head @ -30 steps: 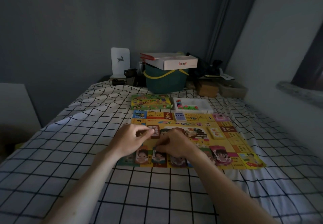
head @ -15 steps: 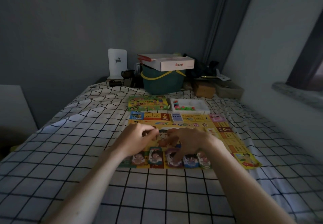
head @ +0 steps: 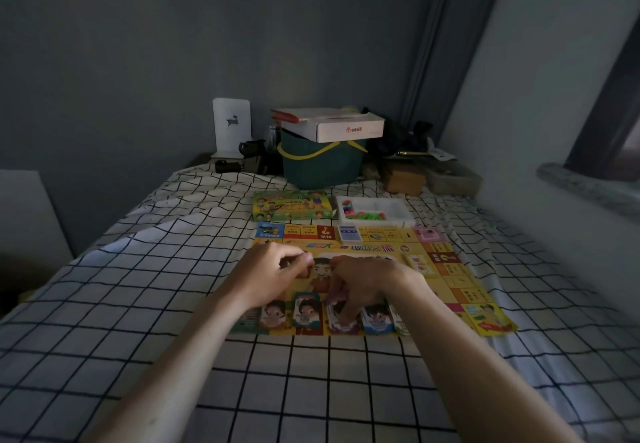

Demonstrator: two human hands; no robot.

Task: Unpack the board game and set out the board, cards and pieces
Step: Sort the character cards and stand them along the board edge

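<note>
While both hands hover over yellow game board (head: 460,283) on checked bedsheet (head: 138,304), right hand (head: 367,281) fingers curl down, pinching purple character card (head: 341,319) in near-edge card row; left hand (head: 268,274) loosely curled, pinching small card, contents unclear; piece tray (head: 398,216) beyond board

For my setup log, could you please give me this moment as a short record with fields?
surface: bed with checked sheet
game board: yellow board lying flat on the sheet
character cards: row along the board's near edge
left hand: above the board, fingers curled; whether it holds anything cannot be told
right hand: fingertips down on a purple-edged card in the row
pieces: white tray of coloured pieces beyond the board
game box: green box left of the tray
blue card deck: on the board's far edge
</note>
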